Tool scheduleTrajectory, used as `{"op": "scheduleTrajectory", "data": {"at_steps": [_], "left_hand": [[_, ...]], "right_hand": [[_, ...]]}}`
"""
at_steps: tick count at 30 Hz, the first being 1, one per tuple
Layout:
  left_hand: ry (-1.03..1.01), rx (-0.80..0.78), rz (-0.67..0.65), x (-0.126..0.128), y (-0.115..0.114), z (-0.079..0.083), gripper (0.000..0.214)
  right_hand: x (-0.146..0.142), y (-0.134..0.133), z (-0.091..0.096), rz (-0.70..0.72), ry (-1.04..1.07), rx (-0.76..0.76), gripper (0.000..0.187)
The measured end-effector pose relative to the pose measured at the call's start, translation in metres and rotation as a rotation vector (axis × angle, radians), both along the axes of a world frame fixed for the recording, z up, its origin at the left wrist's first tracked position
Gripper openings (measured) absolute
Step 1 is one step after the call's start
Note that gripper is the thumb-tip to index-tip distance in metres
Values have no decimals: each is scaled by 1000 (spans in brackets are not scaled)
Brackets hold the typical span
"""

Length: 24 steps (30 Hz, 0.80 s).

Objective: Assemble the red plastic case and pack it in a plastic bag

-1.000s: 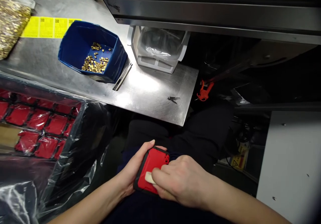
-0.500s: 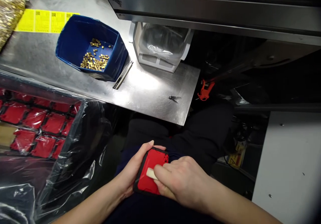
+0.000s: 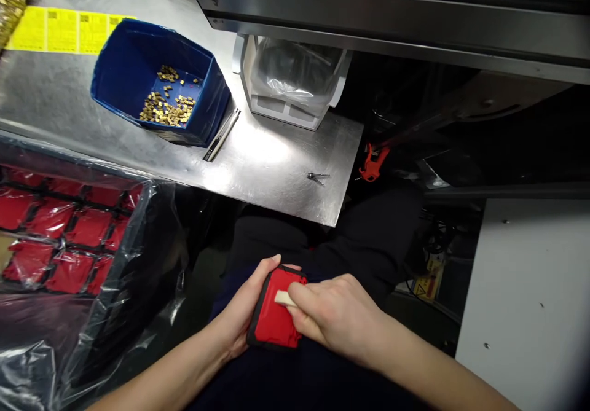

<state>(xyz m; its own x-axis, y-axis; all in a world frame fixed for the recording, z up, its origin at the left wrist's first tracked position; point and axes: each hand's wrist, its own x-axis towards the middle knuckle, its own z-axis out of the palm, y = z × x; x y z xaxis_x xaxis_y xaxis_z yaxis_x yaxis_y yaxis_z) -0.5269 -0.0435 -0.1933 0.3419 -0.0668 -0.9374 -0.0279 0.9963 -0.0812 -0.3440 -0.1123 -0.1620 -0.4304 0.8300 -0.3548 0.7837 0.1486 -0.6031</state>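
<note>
My left hand [image 3: 246, 305] is closed around the left edge of a flat red and black plastic part [image 3: 271, 319], which looks like a case and is held over my lap. In my right hand [image 3: 338, 309] a small cream-coloured strip [image 3: 284, 298] is pinched between thumb and fingers. Its end lies against the red face of the part, near the middle. Whether the strip is cloth or something stiffer, I cannot tell. My right fingers cover the part's right edge.
On the metal table [image 3: 286, 183] stand a blue bin [image 3: 216, 97] with small brass pieces and a grey bin [image 3: 288, 113] holding clear plastic. A utility knife [image 3: 222, 134] and small nippers [image 3: 317, 177] lie there. Left is a plastic-lined crate [image 3: 133, 233] of red parts.
My right hand has moved up along the red face with the cream strip, baring more of the part's lower end. The whole view has shifted slightly.
</note>
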Motion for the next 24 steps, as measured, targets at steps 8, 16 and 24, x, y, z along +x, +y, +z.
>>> {"op": "scheduleTrajectory", "data": {"at_steps": [8, 16, 24], "left_hand": [[36, 11, 13, -1, 0, -1, 50], [26, 31, 13, -3, 4, -1, 53], [-16, 34, 41, -13, 7, -2, 49]], "right_hand": [[1, 5, 4, -11, 20, -99, 22], [-5, 9, 3, -11, 16, -98, 24], [-1, 9, -1, 74, 50, -77, 20]]}}
